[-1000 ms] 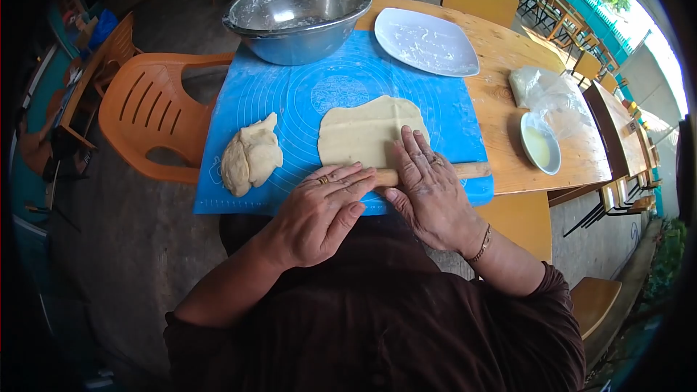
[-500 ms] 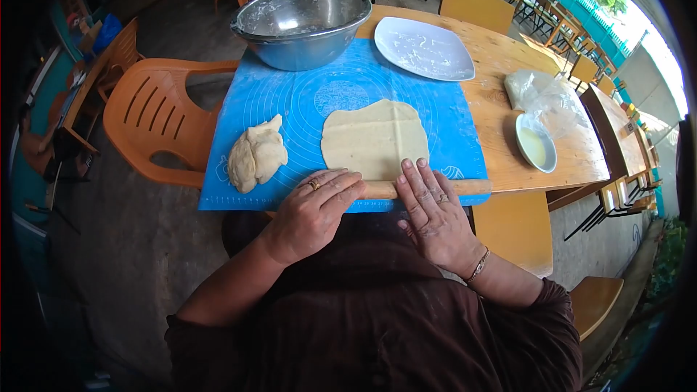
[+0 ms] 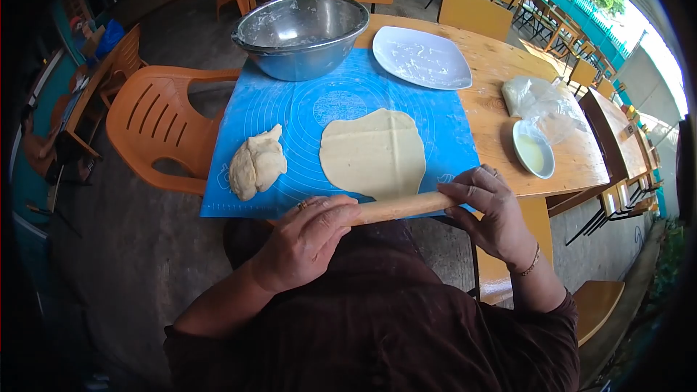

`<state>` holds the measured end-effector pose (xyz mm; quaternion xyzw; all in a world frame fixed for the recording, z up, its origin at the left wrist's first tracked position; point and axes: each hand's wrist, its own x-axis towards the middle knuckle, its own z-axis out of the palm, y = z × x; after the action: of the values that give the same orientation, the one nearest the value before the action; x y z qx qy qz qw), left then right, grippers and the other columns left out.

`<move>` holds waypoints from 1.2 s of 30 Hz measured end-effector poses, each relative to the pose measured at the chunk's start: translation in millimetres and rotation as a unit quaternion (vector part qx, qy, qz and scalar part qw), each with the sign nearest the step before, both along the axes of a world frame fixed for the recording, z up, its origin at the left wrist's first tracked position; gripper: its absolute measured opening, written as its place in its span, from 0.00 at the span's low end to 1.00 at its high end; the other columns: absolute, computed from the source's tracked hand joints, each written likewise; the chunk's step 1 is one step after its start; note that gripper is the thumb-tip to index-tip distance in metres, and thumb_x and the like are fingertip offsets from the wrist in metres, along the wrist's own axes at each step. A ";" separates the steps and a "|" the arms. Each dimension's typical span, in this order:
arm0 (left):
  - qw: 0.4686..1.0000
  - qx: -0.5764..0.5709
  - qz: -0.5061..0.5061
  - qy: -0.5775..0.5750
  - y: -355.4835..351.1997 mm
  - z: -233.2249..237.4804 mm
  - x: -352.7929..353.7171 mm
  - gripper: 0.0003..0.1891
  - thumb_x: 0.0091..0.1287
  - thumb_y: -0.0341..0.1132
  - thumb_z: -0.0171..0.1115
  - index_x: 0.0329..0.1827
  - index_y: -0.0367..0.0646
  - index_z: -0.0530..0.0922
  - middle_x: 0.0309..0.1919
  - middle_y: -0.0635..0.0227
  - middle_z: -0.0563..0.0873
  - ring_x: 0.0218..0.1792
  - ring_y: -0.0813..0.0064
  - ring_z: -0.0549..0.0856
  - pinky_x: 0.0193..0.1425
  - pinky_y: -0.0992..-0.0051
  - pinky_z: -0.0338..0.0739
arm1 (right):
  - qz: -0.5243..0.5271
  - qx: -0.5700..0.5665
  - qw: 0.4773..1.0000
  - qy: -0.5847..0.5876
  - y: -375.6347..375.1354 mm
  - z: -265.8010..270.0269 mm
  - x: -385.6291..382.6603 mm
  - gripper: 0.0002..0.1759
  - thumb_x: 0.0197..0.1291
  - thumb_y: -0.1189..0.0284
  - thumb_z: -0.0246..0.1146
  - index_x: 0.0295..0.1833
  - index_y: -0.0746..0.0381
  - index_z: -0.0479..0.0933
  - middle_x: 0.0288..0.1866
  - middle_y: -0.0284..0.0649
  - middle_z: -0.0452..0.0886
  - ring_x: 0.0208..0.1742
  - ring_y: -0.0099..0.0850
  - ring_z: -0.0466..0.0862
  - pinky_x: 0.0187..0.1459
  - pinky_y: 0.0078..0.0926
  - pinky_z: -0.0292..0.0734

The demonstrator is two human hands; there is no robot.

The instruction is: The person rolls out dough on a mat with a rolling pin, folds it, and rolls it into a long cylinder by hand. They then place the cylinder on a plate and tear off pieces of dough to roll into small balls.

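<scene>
A wooden rolling pin (image 3: pixel 403 207) lies between my hands at the near edge of the blue pastry mat (image 3: pixel 290 112). My left hand (image 3: pixel 308 236) is wrapped round its left end. Around the right end, my right hand (image 3: pixel 488 207) has its fingers and thumb closed. Just beyond the pin spreads a flat sheet of rolled dough (image 3: pixel 374 152), its near edge close to or under the pin. To the left of the sheet sits a lumpy piece of dough (image 3: pixel 258 165), apart from both hands.
At the back of the mat stands a steel bowl (image 3: pixel 301 47), beside a white plate (image 3: pixel 422 58) dusted with flour. A small bowl of pale liquid (image 3: pixel 534 151) and a plastic bag (image 3: pixel 541 105) are on the wooden table's right side. An orange chair (image 3: pixel 163 127) stands left.
The rolling pin has come up and toward me at the mat's near edge, now slightly tilted. My right hand has gone from lying flat on it to gripping its right end.
</scene>
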<state>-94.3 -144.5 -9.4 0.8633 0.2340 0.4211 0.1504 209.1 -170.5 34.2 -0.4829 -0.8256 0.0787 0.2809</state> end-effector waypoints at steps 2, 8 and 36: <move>0.999 0.006 0.044 0.006 6.7 12.2 1.0 0.15 0.62 0.19 0.66 0.53 0.34 0.80 0.50 0.51 0.86 0.50 0.51 0.87 0.55 0.62 0.81 | 0.015 0.023 1.000 0.001 13.5 10.9 -0.2 0.22 0.49 0.81 0.72 0.53 0.58 0.85 0.42 0.38 0.81 0.46 0.40 0.81 0.50 0.37 0.76; 0.992 0.004 0.092 0.087 26.7 -5.4 3.3 0.14 0.65 0.19 0.60 0.54 0.33 0.80 0.48 0.52 0.85 0.54 0.48 0.84 0.61 0.57 0.78 | 0.059 -0.019 0.998 0.001 59.6 -18.8 -2.0 0.18 0.55 0.78 0.70 0.54 0.61 0.83 0.44 0.42 0.80 0.48 0.44 0.80 0.54 0.40 0.75; 0.924 -0.110 0.203 0.305 92.4 -1.3 66.1 0.50 0.75 0.63 0.47 0.74 0.15 0.55 0.75 0.26 0.56 0.80 0.37 0.51 0.84 0.51 0.42 | -0.136 -0.003 0.963 -0.233 175.3 -55.0 -58.3 0.40 0.74 0.55 0.50 0.83 0.64 0.50 0.84 0.66 0.40 0.84 0.64 0.37 0.81 0.57 0.35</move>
<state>-28.1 -52.1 -10.7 0.8619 0.4840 0.1303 0.0772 150.8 4.7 -20.9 -0.5969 -0.7943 -0.0725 0.0869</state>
